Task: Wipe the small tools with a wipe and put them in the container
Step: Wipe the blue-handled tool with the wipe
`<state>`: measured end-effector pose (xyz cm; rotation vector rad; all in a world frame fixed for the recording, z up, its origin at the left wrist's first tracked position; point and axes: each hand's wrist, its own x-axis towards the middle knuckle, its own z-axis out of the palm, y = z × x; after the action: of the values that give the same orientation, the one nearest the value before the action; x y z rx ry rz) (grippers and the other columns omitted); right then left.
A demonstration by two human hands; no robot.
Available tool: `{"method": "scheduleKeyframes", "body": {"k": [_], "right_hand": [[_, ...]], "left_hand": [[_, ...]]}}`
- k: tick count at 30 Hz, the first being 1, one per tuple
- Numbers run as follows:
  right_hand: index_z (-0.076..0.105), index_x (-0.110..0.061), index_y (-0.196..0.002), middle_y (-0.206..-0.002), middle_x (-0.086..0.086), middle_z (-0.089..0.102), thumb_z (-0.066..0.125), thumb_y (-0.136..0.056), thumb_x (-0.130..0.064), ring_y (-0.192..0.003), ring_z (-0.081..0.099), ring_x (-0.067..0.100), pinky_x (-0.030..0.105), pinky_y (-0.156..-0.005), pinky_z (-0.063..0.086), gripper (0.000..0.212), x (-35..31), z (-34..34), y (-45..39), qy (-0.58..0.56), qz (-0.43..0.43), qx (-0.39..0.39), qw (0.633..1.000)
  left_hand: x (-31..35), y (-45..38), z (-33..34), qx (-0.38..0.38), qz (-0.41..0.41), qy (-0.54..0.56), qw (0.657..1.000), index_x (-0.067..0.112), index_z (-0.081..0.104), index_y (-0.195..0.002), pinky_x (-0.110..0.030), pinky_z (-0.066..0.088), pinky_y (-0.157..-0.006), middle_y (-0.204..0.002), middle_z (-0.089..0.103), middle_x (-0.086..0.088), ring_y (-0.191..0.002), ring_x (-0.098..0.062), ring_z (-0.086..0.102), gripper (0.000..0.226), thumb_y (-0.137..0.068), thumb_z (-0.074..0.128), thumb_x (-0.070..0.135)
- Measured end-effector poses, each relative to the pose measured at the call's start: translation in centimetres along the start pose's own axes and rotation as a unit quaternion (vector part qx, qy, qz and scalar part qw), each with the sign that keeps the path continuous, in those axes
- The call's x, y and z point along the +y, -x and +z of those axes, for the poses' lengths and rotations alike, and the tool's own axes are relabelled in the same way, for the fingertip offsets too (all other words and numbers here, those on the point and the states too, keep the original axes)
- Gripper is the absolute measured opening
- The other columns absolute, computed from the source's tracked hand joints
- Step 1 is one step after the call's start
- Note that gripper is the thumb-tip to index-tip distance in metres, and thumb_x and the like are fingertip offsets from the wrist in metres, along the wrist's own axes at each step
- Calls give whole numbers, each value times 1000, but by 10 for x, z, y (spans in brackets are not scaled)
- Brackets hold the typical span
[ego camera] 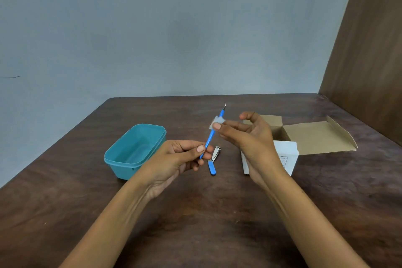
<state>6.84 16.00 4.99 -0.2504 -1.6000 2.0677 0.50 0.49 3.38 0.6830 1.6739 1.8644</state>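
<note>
- The left hand (185, 156) pinched the lower end of a thin blue tool (212, 132) between thumb and forefinger, the other fingers curled under it.
- The tool stood tilted above the table (195, 224), its metal tip pointing up and away from the person, beyond the right hand.
- The right hand (245, 135) pinched a small white wipe (216, 123) against the upper part of the tool's shaft, thumb toward the camera, the remaining fingers loosely bent and spread behind.
- The wipe sat folded round the shaft, just below the metal tip and well above the left hand's grip.
- A metal nail clipper (216, 153) lay on the table just right of the left hand's fingertips, touching or overlapping a blue-handled tool (211, 168) that lay beside it.
- A teal container (121, 159), lidless, stood on the table to the left of the left hand, near it; nothing could be made out inside.
- An open cardboard box (304, 137) with its flaps raised stood behind the right wrist, to the right.
</note>
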Motion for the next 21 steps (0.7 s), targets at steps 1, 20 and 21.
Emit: {"method": "scheduleKeyframes", "body": {"k": [1, 20, 21], "right_hand": [[44, -15, -100, -78, 2, 75, 82, -64, -5, -77, 72, 15, 33, -85, 53, 53, 0, -1, -1, 8, 0, -4, 1000], [44, -14, -99, -93, 17, 73, 79, -68, 0, -87, 69, 29, 40, -88, 54, 49, 5, 2, 3, 50, 59, -94, 993], [44, -14, -98, -94, 19, 72, 79, -67, 0, -86, 68, 30, 42, -89, 53, 48, 6, 3, 2, 53, 60, -97, 992]], "left_hand": [[0, 0, 0, -3, -4, -3, 1000, 1, 71, -91, -15, 47, -56, -73, 70, -4, -61, -5, 59, 22, -77, 61, 15], [1, -1, -3, -17, -30, 27, 999, 6, 70, -84, -16, 45, -52, -68, 65, -2, -58, -6, 55, 16, -79, 59, 17], [2, -1, -3, -16, -32, 28, 999, 5, 70, -84, -16, 45, -51, -68, 65, -2, -58, -6, 55, 17, -78, 60, 17]]}}
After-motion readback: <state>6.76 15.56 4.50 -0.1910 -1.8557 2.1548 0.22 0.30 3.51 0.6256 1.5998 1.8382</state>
